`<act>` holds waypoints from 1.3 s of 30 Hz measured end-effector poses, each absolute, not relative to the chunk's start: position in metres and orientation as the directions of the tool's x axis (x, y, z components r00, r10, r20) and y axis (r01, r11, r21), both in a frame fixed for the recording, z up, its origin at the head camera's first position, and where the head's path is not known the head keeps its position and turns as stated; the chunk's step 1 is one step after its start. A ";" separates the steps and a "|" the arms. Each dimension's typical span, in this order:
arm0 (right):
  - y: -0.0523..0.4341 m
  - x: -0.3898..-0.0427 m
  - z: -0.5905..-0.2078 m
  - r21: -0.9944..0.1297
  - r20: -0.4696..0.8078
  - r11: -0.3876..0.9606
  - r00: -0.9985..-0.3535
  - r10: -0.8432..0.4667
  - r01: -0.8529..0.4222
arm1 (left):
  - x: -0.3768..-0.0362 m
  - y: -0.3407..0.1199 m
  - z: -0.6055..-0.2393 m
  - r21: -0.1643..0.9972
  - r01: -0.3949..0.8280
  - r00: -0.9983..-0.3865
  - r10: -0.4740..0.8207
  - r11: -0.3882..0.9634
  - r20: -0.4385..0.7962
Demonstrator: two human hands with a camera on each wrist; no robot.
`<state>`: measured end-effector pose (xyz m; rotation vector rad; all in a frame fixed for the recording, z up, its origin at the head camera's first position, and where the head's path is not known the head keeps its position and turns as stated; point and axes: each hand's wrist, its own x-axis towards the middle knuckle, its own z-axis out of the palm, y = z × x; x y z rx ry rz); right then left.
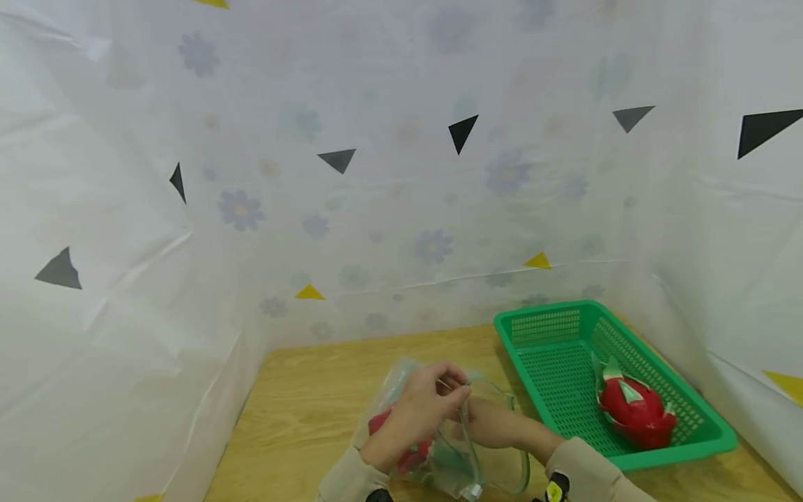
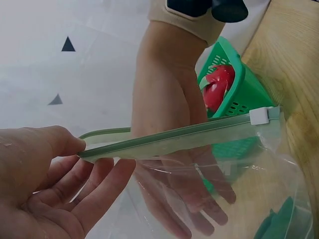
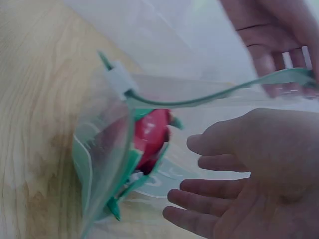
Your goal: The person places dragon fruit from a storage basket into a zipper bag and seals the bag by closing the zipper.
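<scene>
My left hand (image 1: 426, 401) pinches the green zip edge of a clear slider bag (image 2: 172, 137) between thumb and fingers. Through the bag's mouth reaches my right hand (image 3: 259, 169), its fingers spread and fairly straight, with nothing in its grasp. Inside the bag lies a red dragon fruit (image 3: 152, 134) with green leafy scales, a short way beyond the right fingertips. A white slider (image 2: 259, 116) sits near one end of the zip. In the head view the left hand partly hides the right hand and the bag's opening.
To the right stands a green plastic basket (image 1: 521, 369) with perforated walls. Another dragon fruit (image 1: 636, 411) lies in it. The wooden table (image 1: 295, 411) backs onto pale sheeting (image 1: 389, 230) with flowers and triangles, which also rises at both sides.
</scene>
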<state>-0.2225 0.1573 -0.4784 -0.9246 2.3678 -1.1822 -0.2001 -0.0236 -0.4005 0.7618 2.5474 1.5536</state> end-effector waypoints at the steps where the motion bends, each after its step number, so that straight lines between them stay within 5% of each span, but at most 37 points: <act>1: 0.161 -0.218 -0.468 -0.816 -0.035 0.443 -0.734 -0.679 -0.371 | -0.200 -0.023 -0.401 0.851 0.375 -0.876 0.440 0.367 0.196; 14: 0.238 -0.191 -0.426 -0.929 -0.099 0.320 -0.712 -0.695 -0.184 | -0.198 -0.017 -0.401 0.939 0.244 -0.888 0.444 0.241 0.117; 26: 0.329 -0.184 -0.423 -0.895 -0.061 0.404 -0.844 -0.534 -0.191 | -0.198 -0.018 -0.403 0.931 0.254 -0.889 0.443 0.261 0.118; 34: 0.358 -0.188 -0.429 -0.570 0.045 0.775 -0.952 -0.304 -0.274 | -0.198 -0.016 -0.404 0.938 0.242 -0.887 0.448 0.246 0.111; 39: 0.370 -0.197 -0.441 -0.437 0.137 0.846 -0.952 -0.273 -0.305 | -0.199 -0.015 -0.405 0.944 0.227 -0.882 0.462 0.240 0.095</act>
